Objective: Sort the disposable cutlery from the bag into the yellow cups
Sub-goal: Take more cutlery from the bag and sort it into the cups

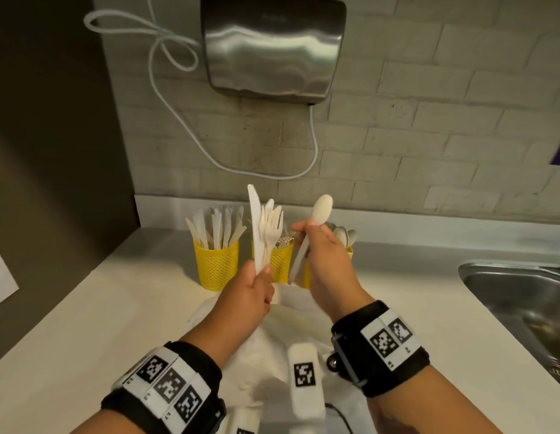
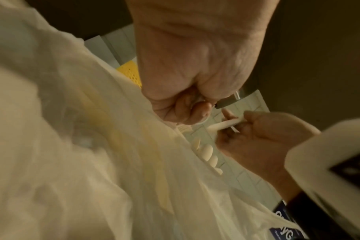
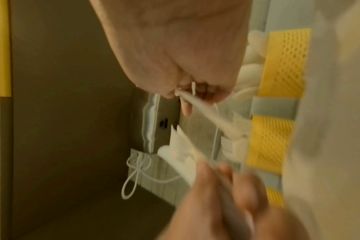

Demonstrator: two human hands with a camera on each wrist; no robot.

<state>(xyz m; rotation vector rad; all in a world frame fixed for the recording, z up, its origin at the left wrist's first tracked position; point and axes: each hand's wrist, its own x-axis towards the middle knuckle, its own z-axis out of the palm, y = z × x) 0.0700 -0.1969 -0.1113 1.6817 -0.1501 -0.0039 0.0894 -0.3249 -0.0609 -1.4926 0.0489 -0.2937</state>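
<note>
My left hand (image 1: 253,288) grips a fanned bunch (image 1: 266,233) of white cutlery by the handles: one knife (image 1: 254,214) standing tallest and several forks beside it, which I cannot count exactly. My right hand (image 1: 327,267) pinches a single spoon (image 1: 321,211) along its handle, bowl up, held above and in front of the cups. The bag (image 1: 272,336) lies crumpled on the white surface (image 1: 94,308) under my wrists (the left wrist view shows it translucent, with pale shapes showing through that may be more cutlery)

What could go wrong, as I judge it: the bunch in my left hand is held only at the handle ends and fans out wide, so a loosened hold could let a fork slide out onto the surface or into the wrong cup. The spoon's handle slants down close to the middle cup (image 1: 281,264), and a careless drop would put it among forks instead of with the spoons. A knock from my right wrist could tip the light mesh cups

Counted: three yellow cups in a row against the wall, the left cup (image 1: 216,266) full of knives, the middle one with forks, the right cup (image 1: 306,275) mostly hidden behind my hand, with spoons showing. One spoon in hand, one knife, one bag
</note>
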